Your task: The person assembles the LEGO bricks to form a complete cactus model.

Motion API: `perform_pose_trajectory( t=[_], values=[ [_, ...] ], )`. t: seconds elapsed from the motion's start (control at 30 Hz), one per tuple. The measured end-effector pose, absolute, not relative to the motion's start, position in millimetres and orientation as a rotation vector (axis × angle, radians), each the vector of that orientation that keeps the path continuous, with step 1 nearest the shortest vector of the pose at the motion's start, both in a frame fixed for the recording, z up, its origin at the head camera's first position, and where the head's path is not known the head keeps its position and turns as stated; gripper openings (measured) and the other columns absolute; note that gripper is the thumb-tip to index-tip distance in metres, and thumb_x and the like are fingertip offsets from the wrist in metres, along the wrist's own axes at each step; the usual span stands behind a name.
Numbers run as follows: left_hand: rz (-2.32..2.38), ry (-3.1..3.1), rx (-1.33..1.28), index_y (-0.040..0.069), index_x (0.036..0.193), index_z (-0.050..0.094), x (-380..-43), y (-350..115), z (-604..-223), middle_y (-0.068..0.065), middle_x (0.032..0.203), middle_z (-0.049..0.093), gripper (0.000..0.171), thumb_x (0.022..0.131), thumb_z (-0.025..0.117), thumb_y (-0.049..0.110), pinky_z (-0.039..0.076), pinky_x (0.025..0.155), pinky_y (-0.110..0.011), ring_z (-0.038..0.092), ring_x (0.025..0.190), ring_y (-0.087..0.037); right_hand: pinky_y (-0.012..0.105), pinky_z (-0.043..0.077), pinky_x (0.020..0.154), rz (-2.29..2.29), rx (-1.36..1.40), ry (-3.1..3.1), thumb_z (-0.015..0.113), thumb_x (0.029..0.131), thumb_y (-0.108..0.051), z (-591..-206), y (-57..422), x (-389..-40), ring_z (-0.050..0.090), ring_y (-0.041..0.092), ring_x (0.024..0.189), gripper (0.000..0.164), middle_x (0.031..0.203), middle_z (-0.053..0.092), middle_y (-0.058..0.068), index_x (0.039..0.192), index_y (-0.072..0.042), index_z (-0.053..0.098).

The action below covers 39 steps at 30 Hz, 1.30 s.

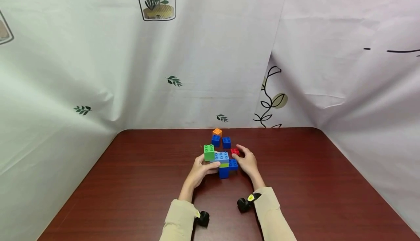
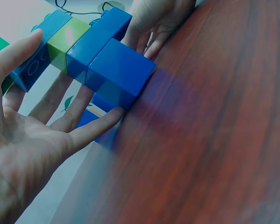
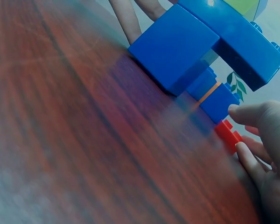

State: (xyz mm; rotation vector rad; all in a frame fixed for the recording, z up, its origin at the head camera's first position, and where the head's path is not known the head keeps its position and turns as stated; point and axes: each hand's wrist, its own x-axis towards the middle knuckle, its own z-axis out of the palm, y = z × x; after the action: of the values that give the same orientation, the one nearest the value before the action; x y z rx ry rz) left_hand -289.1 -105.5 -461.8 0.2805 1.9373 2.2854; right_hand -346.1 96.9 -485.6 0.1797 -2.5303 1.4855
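Note:
My left hand (image 1: 199,170) grips a toy brick assembly by its light blue brick (image 1: 221,156), thumb on one side and fingers behind. A green brick (image 1: 209,152) tops the left end of the assembly. Beneath the light blue brick come a lime brick (image 2: 69,42), a longer blue brick (image 3: 252,56) jutting right, and a blue brick (image 2: 121,72) at the bottom, close over the table. Beside the assembly, my right hand (image 1: 248,163) reaches round a small red brick (image 3: 228,135). One fingertip is right at the red brick's side, while the thumb stands apart from it.
Behind the assembly, two loose blue bricks (image 1: 226,142) and an orange brick (image 1: 217,132) stand on the brown table (image 1: 147,182). A pale printed curtain (image 1: 210,69) hangs along the table's far edge. Each wrist carries a black camera (image 1: 244,205).

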Motion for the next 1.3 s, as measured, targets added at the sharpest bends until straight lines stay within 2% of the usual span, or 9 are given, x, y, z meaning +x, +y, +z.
perform_pose_trajectory(
  t=[0.23, 0.4, 0.53, 0.63, 0.77, 1.03, 1.3],
  values=[
    [2.271, 1.948, 0.279, -0.004, 0.138, 0.047, -289.9, -105.6, -458.8, -0.026, 0.128, 0.06, 0.056, 0.089, 0.069, 0.011, 0.052, 0.094, -0.052, 0.068, 0.099, -0.016, 0.054, 0.041, 0.107, 1.406, 0.139, -2.59, 0.07, 0.089, -0.015, -484.0, 94.8, -348.5, 0.052, 0.04, 0.127, 0.048, 0.137, 0.058, 0.021, 0.134, -0.006, 0.058],
    [2.272, 1.96, 0.261, -0.003, 0.138, 0.046, -289.8, -105.3, -458.0, -0.026, 0.13, 0.059, 0.056, 0.089, 0.069, 0.013, 0.052, 0.094, -0.051, 0.067, 0.1, -0.016, 0.054, 0.042, 0.105, 1.411, 0.118, -2.575, 0.072, 0.087, -0.012, -484.4, 93.0, -350.2, 0.055, 0.038, 0.123, 0.045, 0.131, 0.062, 0.02, 0.13, -0.006, 0.061],
    [2.266, 1.966, 0.246, -0.002, 0.138, 0.046, -289.8, -105.3, -458.7, -0.025, 0.131, 0.058, 0.055, 0.09, 0.068, 0.013, 0.052, 0.095, -0.051, 0.066, 0.102, -0.017, 0.05, 0.048, 0.097, 1.395, 0.104, -2.563, 0.072, 0.085, -0.009, -485.8, 91.5, -349.5, 0.06, 0.033, 0.11, 0.039, 0.117, 0.067, 0.018, 0.124, -0.005, 0.065],
    [2.264, 1.956, 0.224, 0.0, 0.138, 0.047, -289.8, -105.0, -458.9, -0.024, 0.132, 0.058, 0.055, 0.09, 0.069, 0.013, 0.052, 0.096, -0.05, 0.066, 0.102, -0.017, 0.042, 0.051, 0.086, 1.333, 0.101, -2.587, 0.073, 0.085, -0.008, -486.9, 91.4, -348.8, 0.06, 0.028, 0.096, 0.035, 0.104, 0.068, 0.016, 0.12, -0.006, 0.067],
    [2.273, 1.943, 0.222, 0.0, 0.139, 0.047, -290.0, -104.6, -458.8, -0.024, 0.131, 0.059, 0.055, 0.09, 0.069, 0.013, 0.052, 0.096, -0.05, 0.066, 0.102, -0.017, 0.032, 0.043, 0.073, 1.267, 0.112, -2.606, 0.073, 0.085, -0.011, -487.6, 92.1, -348.5, 0.056, 0.022, 0.085, 0.035, 0.095, 0.064, 0.012, 0.119, -0.006, 0.068],
    [2.272, 1.954, 0.232, 0.0, 0.139, 0.046, -287.6, -104.1, -459.6, -0.022, 0.13, 0.06, 0.054, 0.091, 0.067, 0.014, 0.05, 0.097, -0.052, 0.066, 0.104, -0.019, 0.027, 0.041, 0.07, 1.339, 0.116, -2.56, 0.071, 0.089, -0.019, -487.9, 93.8, -343.3, 0.055, 0.021, 0.085, 0.042, 0.102, 0.062, 0.014, 0.126, -0.002, 0.063],
    [2.318, 1.981, 0.21, 0.0, 0.137, 0.048, -288.5, -105.4, -461.4, -0.019, 0.126, 0.063, 0.052, 0.09, 0.068, 0.012, 0.051, 0.097, -0.052, 0.066, 0.101, -0.017, 0.023, 0.043, 0.07, 1.451, 0.175, -2.43, 0.071, 0.088, -0.012, -488.8, 95.5, -343.0, 0.055, 0.021, 0.083, 0.034, 0.099, 0.06, 0.019, 0.119, 0.001, 0.066]
  ],
)
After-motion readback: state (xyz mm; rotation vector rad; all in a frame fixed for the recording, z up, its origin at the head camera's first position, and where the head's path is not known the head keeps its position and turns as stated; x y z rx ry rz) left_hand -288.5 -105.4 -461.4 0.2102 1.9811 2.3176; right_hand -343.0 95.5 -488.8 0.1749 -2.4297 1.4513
